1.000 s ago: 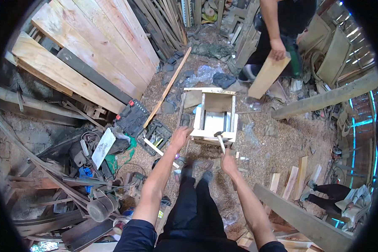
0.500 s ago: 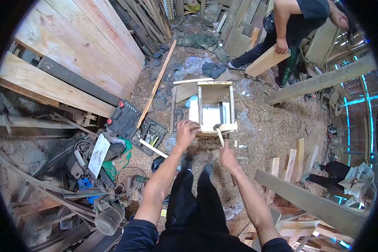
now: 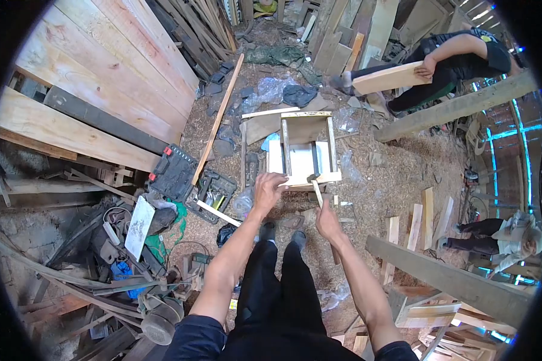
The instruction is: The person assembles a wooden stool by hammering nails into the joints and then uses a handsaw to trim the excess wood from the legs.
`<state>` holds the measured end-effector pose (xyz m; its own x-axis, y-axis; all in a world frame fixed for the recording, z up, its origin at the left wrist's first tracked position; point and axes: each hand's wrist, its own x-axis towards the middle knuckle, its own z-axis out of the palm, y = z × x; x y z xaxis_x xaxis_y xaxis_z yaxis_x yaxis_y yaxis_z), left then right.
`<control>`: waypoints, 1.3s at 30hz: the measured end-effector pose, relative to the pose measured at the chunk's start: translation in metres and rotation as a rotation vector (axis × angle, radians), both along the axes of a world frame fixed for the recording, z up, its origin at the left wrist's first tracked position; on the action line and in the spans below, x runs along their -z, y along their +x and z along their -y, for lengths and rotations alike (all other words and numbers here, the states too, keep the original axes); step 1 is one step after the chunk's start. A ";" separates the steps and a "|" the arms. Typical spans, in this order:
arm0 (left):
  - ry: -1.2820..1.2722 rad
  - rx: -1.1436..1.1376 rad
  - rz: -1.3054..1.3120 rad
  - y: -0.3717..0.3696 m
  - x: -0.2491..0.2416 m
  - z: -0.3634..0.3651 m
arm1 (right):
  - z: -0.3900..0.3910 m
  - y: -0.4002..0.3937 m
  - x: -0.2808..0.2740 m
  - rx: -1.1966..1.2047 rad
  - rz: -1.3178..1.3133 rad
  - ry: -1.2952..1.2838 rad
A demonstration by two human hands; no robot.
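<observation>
My right hand (image 3: 327, 224) is wrapped round the pale handle of a hammer (image 3: 318, 191), whose dark head lies over the front strip of a small wooden frame (image 3: 308, 114). My left hand (image 3: 270, 190) is at the left end of that same front strip (image 3: 328, 177), fingertips pinched together; I cannot tell what is between them. The frame stands on the ground before my feet, with side rails running away from me. A white panel (image 3: 276, 157) shows inside it.
An opened black tool case (image 3: 173, 173) and a long thin batten (image 3: 220, 117) lie to the left. Wide planks (image 3: 102, 66) lean at upper left. At upper right a co-worker (image 3: 457, 66) holds a board (image 3: 391, 79); another person (image 3: 500, 237) is at far right. Beams (image 3: 445, 274) cross the right side.
The co-worker at upper right has swung the held board up to a flatter angle and shifted right. The person at far right has changed posture. My hands stay at the frame's front strip.
</observation>
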<state>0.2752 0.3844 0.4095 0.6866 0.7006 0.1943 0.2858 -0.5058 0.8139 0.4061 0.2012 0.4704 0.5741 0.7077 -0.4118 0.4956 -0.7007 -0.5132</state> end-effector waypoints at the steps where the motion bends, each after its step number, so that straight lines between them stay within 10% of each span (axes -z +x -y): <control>1: 0.002 0.002 0.004 0.001 -0.003 -0.001 | 0.001 0.001 0.002 0.007 -0.005 0.002; 39: 0.010 0.073 -0.250 -0.002 -0.016 -0.015 | -0.042 -0.033 -0.045 -0.060 0.026 0.180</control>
<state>0.2734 0.3998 0.4256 0.7629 0.6462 0.0193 0.4397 -0.5405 0.7173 0.3726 0.2432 0.5156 0.5375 0.8018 -0.2612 0.5488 -0.5678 -0.6136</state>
